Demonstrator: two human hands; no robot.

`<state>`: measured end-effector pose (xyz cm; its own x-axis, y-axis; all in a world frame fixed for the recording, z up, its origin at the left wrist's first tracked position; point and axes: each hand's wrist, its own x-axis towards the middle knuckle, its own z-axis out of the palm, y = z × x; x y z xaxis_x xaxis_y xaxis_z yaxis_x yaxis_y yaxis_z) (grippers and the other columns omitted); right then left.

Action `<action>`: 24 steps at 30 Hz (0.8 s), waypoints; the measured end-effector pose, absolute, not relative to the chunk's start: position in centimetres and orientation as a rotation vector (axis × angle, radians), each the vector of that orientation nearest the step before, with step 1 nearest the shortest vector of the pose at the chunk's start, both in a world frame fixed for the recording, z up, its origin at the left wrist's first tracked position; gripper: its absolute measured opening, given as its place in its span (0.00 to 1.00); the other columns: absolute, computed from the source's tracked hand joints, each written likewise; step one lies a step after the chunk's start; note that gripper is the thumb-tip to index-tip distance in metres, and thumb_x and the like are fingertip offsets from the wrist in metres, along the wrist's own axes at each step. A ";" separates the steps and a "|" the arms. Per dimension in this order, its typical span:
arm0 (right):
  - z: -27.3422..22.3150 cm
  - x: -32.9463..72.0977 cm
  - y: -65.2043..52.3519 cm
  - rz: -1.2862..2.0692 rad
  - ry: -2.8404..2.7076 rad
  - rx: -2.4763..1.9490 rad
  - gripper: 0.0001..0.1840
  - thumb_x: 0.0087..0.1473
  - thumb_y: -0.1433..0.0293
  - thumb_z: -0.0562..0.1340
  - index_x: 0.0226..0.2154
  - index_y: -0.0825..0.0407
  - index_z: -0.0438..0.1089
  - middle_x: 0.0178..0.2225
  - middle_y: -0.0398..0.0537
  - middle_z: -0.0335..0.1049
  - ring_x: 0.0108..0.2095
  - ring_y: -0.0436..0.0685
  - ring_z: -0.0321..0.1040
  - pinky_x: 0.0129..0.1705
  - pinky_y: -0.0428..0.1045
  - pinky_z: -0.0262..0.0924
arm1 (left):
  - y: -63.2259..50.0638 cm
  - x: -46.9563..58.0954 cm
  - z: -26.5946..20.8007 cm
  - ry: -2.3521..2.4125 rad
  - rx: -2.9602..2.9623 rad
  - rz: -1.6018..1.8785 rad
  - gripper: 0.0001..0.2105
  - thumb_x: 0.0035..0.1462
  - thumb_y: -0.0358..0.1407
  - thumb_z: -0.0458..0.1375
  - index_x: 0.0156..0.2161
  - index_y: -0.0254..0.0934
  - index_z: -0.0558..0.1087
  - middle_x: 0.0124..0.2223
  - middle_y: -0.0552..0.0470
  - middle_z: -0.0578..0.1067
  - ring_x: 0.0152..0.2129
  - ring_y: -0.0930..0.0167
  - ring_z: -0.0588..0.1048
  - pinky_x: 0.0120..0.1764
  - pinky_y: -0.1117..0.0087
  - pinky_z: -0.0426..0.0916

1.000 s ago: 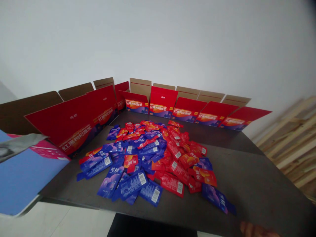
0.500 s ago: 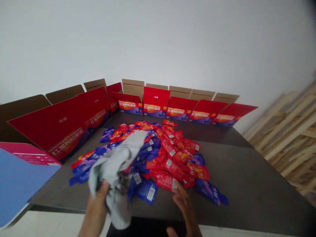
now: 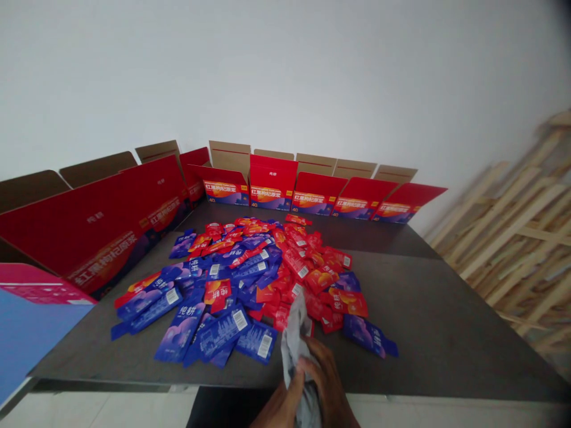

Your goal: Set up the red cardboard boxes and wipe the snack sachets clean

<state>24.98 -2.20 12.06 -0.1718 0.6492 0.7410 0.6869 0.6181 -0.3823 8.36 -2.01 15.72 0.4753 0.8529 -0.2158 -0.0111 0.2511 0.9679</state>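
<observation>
At the table's front edge I hold a crumpled light grey cloth (image 3: 293, 336) between my two hands. My left hand (image 3: 283, 404) grips it low down, thumb pointing up along the fabric. From the other side my right hand (image 3: 328, 377) wraps its fingers round it. The cloth's tip points up over the nearest red pouches (image 3: 285, 318), hiding some of them. Left of the cloth lie blue pouches (image 3: 223, 330), flat and overlapping. Together the red and blue pouches form one loose heap.
Open red cartons (image 3: 272, 193) stand along the back of the dark table (image 3: 428, 333), and larger-looking ones (image 3: 120, 238) line the left side. A single blue pouch (image 3: 368, 336) lies right of the heap. Wooden slats (image 3: 521, 232) lean beyond the right edge.
The cloth has come down and right, from over the heap's left side to the front edge. My right hand, open before, now holds it too. The view has shifted slightly.
</observation>
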 end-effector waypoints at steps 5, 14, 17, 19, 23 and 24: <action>11.9 29.1 -3.6 -0.006 -1.717 -1.170 0.14 0.66 0.69 0.59 0.53 0.45 0.72 0.49 0.53 0.78 0.47 0.60 0.78 0.42 0.52 0.76 | -1.3 8.8 16.9 0.967 1.437 0.520 0.36 0.66 0.63 0.47 0.65 0.39 0.71 0.71 0.41 0.67 0.71 0.54 0.59 0.73 0.48 0.48; 12.0 36.1 -5.1 -0.012 -0.885 -1.617 0.28 0.56 0.51 0.65 0.50 0.54 0.71 0.46 0.55 0.74 0.46 0.65 0.73 0.52 0.60 0.65 | -0.8 9.1 16.1 0.928 1.836 0.236 0.25 0.73 0.53 0.37 0.42 0.42 0.72 0.39 0.51 0.75 0.41 0.66 0.75 0.46 0.68 0.68; 13.1 37.4 -4.3 0.043 -0.846 -1.646 0.29 0.57 0.48 0.62 0.50 0.54 0.71 0.48 0.56 0.74 0.49 0.66 0.71 0.57 0.62 0.61 | -0.9 9.5 14.9 0.930 1.950 0.231 0.21 0.72 0.50 0.41 0.36 0.42 0.70 0.33 0.53 0.71 0.36 0.66 0.73 0.40 0.69 0.64; 13.1 37.9 -3.5 0.099 -0.805 -1.654 0.31 0.57 0.46 0.61 0.49 0.55 0.72 0.49 0.56 0.74 0.51 0.67 0.71 0.59 0.62 0.60 | -1.1 9.9 14.0 0.902 2.003 0.282 0.24 0.72 0.50 0.41 0.27 0.40 0.62 0.24 0.57 0.62 0.25 0.71 0.67 0.33 0.69 0.59; 11.9 38.1 -2.0 0.274 -0.625 -1.724 0.36 0.53 0.41 0.62 0.47 0.55 0.74 0.53 0.59 0.75 0.58 0.69 0.68 0.66 0.63 0.55 | -1.3 10.1 12.4 0.783 2.114 0.451 0.29 0.73 0.51 0.36 0.21 0.38 0.50 0.18 0.59 0.47 0.16 0.75 0.52 0.31 0.67 0.56; 11.5 38.0 -1.7 0.325 -0.581 -1.733 0.37 0.52 0.41 0.63 0.47 0.56 0.74 0.54 0.60 0.75 0.60 0.70 0.67 0.67 0.63 0.54 | -1.2 10.1 12.2 0.784 2.167 0.519 0.30 0.73 0.51 0.37 0.20 0.38 0.52 0.18 0.58 0.51 0.18 0.74 0.56 0.32 0.67 0.58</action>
<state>38.03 -1.67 11.53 0.8352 0.5425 0.0904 0.2061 -0.1562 -0.9660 10.12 -1.25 12.17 0.7286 0.6757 0.1118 0.3668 -0.5228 0.7695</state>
